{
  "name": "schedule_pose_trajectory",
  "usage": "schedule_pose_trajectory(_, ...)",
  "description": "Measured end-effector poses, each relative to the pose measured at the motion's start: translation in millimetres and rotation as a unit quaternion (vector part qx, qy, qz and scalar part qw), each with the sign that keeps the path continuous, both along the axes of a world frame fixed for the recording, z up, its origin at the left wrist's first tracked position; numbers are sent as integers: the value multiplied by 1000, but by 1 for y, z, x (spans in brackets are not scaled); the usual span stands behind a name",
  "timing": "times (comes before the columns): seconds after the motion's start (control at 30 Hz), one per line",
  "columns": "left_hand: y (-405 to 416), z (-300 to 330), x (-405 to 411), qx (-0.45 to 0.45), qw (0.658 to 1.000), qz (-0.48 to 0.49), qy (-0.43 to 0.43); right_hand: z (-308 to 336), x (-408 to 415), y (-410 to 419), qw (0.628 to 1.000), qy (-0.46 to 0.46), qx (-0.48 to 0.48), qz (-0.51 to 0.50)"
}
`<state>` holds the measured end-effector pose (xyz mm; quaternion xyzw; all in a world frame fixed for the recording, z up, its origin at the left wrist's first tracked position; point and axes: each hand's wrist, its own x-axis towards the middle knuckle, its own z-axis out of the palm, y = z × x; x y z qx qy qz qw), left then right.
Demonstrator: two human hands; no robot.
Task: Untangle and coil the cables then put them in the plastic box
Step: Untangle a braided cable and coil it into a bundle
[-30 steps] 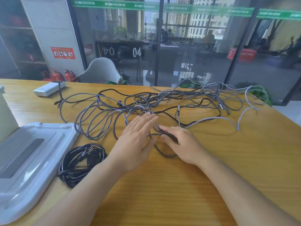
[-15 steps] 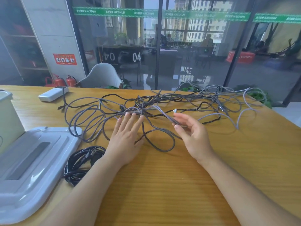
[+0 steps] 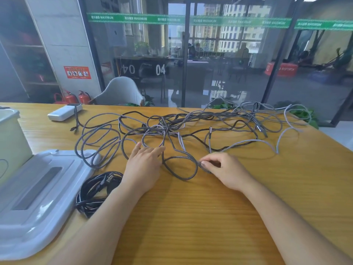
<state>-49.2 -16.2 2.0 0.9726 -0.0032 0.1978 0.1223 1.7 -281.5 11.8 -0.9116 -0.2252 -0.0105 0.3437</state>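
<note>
Near the front middle of the table [image 3: 191, 217], the right hand [image 3: 227, 171] pinched a grey cable [image 3: 179, 159] from the tangle [image 3: 191, 123]; the left hand [image 3: 144, 165] lay flat, fingers straight; best to draw slowly, pinning neighbouring loops; the plastic box [image 3: 11, 134] waited at the left edge.

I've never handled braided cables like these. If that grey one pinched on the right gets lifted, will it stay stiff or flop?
Probably floppy: the grey braided cable lies in loose curves beside the right hand. It likely drags neighbours along, since it runs into the tangle. It looks light; the fingers pinch it easily.
</note>
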Motion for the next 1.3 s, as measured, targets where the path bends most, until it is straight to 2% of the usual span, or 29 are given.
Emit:
schedule_pose_trajectory(0.13, 3, -1, -1, -30, 998, -14, -45, -4, 2, 1, 998, -50, 19, 11)
schedule_pose_trajectory(0.27, -3, 0, -3, -43, 995, -41, -83, -1, 5, 0, 986, -97, 130, -27)
schedule_pose_trajectory(0.33, -5, 1, -6, -45, 994, -54, -78, 3, 1, -1, 984, -72, 163, 7)
schedule_pose_trajectory(0.4, -7, 4, -9, -41, 996, -57, -49, 3, -4, -1, 990, -22, 126, 52)
schedule_pose_trajectory(0.5, -8, 5, -13, -16, 999, -51, 11, -2, -5, 2, 994, 0, 86, 63)
schedule_pose_trajectory(0.67, -7, 9, -12, 11, 999, -37, 16, 4, -5, 1, 980, 17, 188, 58)
schedule_pose_trajectory(0.77, -6, 7, -12, -1, 1000, -22, 3, 7, -5, 1, 964, 78, 247, 60)
schedule_pose_trajectory(0.83, -5, 7, -12, -16, 1000, -16, -2, 9, -2, 1, 964, 49, 261, 13)
schedule_pose_trajectory(0.9, -4, 6, -10, -21, 1000, -15, -10, 6, 4, -3, 973, -52, 214, -66)
schedule_pose_trajectory(0.97, -4, 3, -9, -39, 999, -20, -24, 3, 9, -11, 982, -104, 119, -100)
schedule_pose_trajectory(1.07, -7, 2, -10, -89, 993, -26, -78, 0, 12, -17, 992, -46, -60, -99)
schedule_pose_trajectory(1.13, -12, 4, -11, -103, 985, -60, -124, -6, 14, -15, 987, -9, -138, -78)
schedule_pose_trajectory(1.2, -19, 6, -13, -86, 980, -126, -128, -7, 14, -12, 986, 1, -152, -66)
schedule_pose_trajectory(1.3, -27, 1, -12, -48, 976, -200, -67, -6, 16, -11, 987, -9, -150, -59)
